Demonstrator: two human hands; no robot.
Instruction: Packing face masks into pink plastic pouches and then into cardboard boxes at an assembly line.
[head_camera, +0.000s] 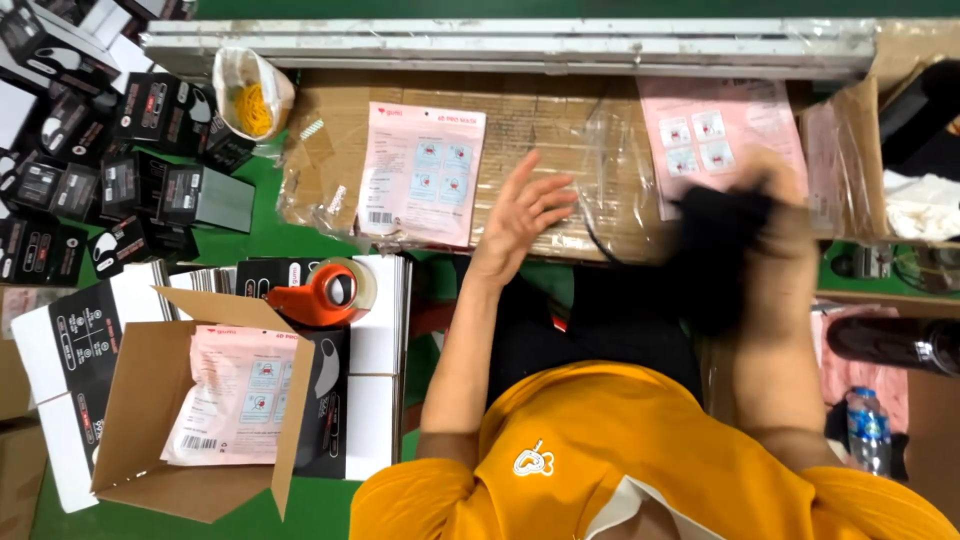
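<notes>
Bright, even overhead light fills the scene, and shadows are soft and short. Glare streaks the clear plastic film (610, 150) on the cardboard. The right hand (770, 200) and its black item (715, 250) are smeared by motion blur; the left hand (525, 215) is slightly soft.

I see the person in an orange short-sleeved shirt (640, 440). A small white emblem (533, 460) sits on the chest, below the left hand (522, 215). A pale, off-white panel (625, 510) shows at the lower hem. Both forearms are bare, with no gloves, watch or rings discernible. The right hand (775, 195) is motion-blurred; its detail cannot be resolved.
</notes>
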